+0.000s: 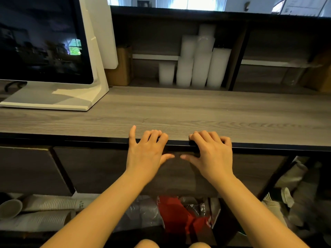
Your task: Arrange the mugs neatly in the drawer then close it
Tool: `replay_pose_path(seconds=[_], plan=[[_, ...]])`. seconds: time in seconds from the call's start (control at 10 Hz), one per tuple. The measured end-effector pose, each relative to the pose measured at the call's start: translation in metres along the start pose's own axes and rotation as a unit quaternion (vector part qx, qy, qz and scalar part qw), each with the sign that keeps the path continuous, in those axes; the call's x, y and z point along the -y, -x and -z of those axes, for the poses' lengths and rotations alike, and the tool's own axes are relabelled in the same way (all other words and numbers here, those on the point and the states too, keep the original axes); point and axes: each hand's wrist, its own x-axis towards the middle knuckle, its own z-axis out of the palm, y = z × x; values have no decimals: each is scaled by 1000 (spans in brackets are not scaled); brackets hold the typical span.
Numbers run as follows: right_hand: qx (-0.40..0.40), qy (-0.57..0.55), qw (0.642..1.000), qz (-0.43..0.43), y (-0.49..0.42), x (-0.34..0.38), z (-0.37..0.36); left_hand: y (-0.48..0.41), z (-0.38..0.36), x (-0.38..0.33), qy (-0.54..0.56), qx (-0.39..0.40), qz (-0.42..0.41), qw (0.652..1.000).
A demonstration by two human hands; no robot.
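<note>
A long grey wood-grain counter [179, 108] runs across the middle of the frame, with a dark shelf behind it where stacks of translucent plastic cups [195, 63] stand at upper centre. At upper left a dark screen [41, 38] sits on a white stand. Under the counter's black edge, at centre, is the drawer [93, 169], its grey front flush with the panel beside it, shut as far as I can see; no mugs are visible anywhere. Both bare hands rest at the counter's front edge: the left hand [146, 151] and the right hand [209, 153] have fingers curled over the lip and thumbs pointing toward each other against the drawer front, holding nothing. Sleeves of paper cups [46, 204] lie at lower left.
</note>
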Motion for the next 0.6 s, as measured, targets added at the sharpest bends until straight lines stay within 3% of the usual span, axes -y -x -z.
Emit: replay_pose_path(seconds=[0.2,0.3,0.4,0.5,0.6], plan=[[16,-8,999,-29,-3,5,3,-2,11,-3,8,41,18,999],[52,-29,998,-27,-9,5,12,-9,24,-4,38,105,15,994],[138,-56,988,33,-23,-3,27,-21,38,7,99,159,-35,982],[209,-101,971,50,-39,-19,37,-38,46,21,150,201,-50,967],[295,-167,940,25,-58,-30,42,-57,51,32,213,298,-44,929]])
